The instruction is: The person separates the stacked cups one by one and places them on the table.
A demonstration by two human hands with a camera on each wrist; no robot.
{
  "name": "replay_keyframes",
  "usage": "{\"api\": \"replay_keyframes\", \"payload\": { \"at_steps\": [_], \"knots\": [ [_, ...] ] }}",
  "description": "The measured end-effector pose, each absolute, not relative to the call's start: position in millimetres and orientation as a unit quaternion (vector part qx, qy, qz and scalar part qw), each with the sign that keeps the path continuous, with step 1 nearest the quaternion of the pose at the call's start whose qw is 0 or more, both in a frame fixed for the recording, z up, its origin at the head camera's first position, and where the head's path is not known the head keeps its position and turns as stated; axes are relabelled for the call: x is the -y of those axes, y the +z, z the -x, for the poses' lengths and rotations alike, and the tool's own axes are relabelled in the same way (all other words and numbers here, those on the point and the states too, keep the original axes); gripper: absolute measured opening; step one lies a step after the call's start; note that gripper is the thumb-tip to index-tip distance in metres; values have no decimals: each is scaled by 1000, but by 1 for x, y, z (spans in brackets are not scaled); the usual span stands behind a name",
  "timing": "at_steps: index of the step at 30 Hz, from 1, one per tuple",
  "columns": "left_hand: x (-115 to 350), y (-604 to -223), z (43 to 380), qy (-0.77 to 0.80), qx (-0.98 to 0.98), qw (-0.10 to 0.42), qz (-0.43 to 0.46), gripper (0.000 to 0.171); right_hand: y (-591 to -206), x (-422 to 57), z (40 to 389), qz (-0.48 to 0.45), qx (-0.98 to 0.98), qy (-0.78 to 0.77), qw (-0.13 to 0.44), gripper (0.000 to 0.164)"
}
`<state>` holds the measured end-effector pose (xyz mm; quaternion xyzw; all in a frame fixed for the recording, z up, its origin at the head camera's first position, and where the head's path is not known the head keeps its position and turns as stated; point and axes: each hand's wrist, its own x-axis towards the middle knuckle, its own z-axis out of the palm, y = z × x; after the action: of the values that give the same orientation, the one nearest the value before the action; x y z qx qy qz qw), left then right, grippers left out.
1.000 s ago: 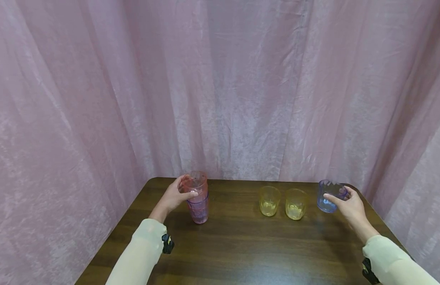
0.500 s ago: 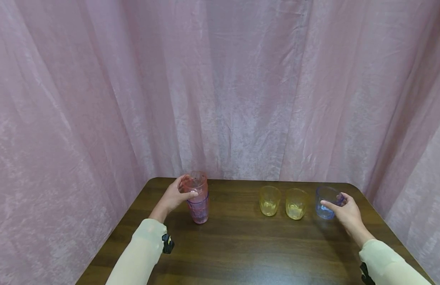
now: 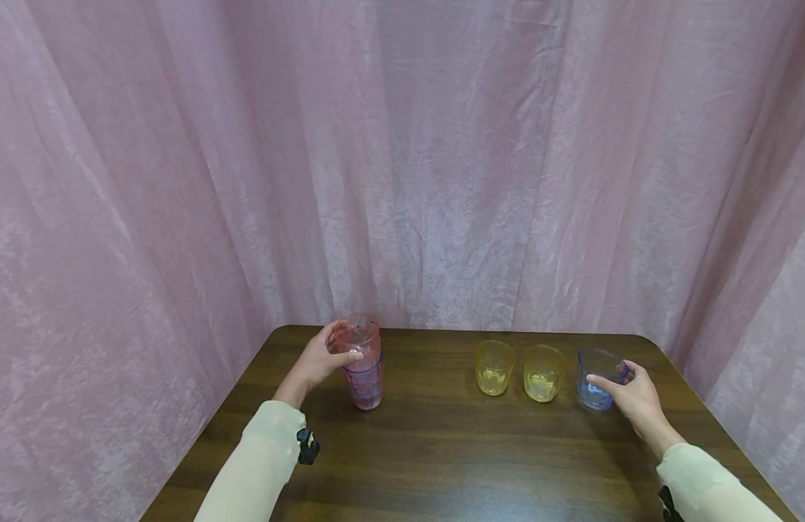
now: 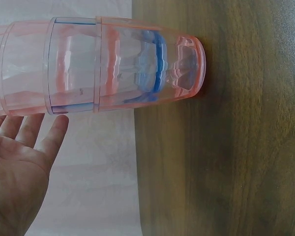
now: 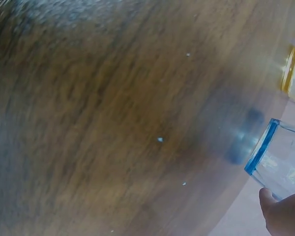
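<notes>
At the left of the table, my left hand (image 3: 320,359) grips the upper part of an upright stack of nested clear cups (image 3: 363,380), pink and blue. In the left wrist view the stack (image 4: 128,64) shows its pink base on the wood, and my fingers (image 4: 54,135) curve about the upper pink cups. On the right side, my right hand (image 3: 637,395) holds a clear blue cup (image 3: 594,388) between thumb and fingers. The right wrist view shows that blue cup (image 5: 280,157) with its base close to the tabletop; whether it touches is unclear.
Two yellow cups (image 3: 494,370) stand upright side by side, left of the blue cup. The brown wooden table (image 3: 441,449) has its far edge just behind the cups. A pink curtain (image 3: 428,181) hangs behind it and to both sides.
My right hand has brought the blue cup down and nearer to me, slightly left, beside the yellow cups. The left hand and its stack have stayed put.
</notes>
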<state>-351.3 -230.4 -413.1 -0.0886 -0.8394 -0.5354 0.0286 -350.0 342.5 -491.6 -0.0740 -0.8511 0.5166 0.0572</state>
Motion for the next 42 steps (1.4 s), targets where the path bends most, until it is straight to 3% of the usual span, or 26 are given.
{"api": "replay_keyframes", "payload": {
  "at_steps": [7,16,26,42],
  "knots": [
    [233,-420,356,-531,843,30,77,87,-494,-343,350,69,850,519,56,103],
    [234,-424,360,-528,845,33,80,85,-494,-344,349,42,834,548,39,115],
    [224,-394,337,-534,841,12,89,80,-493,-346,349,21,845,534,21,116],
    [223,-392,334,-547,833,5,85,81,-466,-346,348,28,848,528,41,114]
  ]
}}
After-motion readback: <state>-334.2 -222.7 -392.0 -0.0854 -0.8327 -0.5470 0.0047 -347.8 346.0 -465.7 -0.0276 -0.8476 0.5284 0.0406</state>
